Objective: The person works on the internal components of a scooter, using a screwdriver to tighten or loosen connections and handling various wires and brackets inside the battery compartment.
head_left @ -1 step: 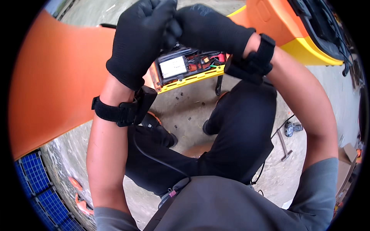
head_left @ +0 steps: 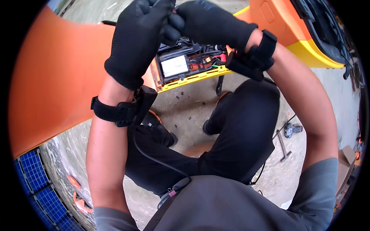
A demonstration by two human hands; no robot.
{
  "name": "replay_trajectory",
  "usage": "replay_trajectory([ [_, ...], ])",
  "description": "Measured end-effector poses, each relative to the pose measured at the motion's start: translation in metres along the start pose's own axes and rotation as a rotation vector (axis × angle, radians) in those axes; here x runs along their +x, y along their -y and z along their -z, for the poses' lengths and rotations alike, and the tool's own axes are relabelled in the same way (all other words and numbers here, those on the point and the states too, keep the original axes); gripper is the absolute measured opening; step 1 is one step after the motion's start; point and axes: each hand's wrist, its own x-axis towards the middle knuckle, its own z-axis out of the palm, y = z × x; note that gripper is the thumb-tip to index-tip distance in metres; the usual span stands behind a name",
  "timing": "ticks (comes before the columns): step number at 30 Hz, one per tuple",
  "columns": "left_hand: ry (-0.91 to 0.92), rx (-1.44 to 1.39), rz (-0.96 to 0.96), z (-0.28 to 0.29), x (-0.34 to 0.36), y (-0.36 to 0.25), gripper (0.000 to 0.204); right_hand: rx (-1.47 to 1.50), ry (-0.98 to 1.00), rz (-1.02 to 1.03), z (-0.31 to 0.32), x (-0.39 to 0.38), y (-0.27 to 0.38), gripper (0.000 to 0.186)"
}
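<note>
My left hand [head_left: 138, 42], in a black knit glove, is raised at the top of the head view with its fingers curled closed. My right hand [head_left: 212, 26], gloved the same way, meets it from the right, fingers bent together. A tiny reddish bit [head_left: 174, 11] shows between the fingertips; what they pinch is too small and covered to name. Below both hands lies an open compartment with a white-labelled box [head_left: 174, 66], black parts and red, green and black wires [head_left: 220, 57]. A yellow slotted rail [head_left: 189, 81] edges it.
A large orange panel [head_left: 58, 84] fills the left, and an orange-yellow body part [head_left: 277, 23] stands upper right. On the floor at right lie a hammer [head_left: 283, 148] and a power tool [head_left: 292, 129]. Blue gridded panels [head_left: 34, 173] are lower left; a cardboard box [head_left: 347, 161] is far right.
My hands have shifted slightly, and the reddish bit between the fingertips now shows. The compartment sits a little differently in view; its contents look the same.
</note>
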Motion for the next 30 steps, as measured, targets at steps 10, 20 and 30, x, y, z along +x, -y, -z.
replay_trajectory([
  [10,-0.053,0.741,0.065,0.062,-0.025,0.071,0.030,0.589,0.134,-0.517,-0.071,0.000,-0.066,0.025],
  [20,0.741,1.185,0.302,-0.024,-0.071,0.078,0.029,0.611,0.202,-0.462,-0.111,0.017,-0.076,0.020],
  [30,0.948,1.086,0.237,-0.054,-0.072,0.081,0.020,0.539,0.289,-0.522,-0.119,0.007,-0.081,0.021],
])
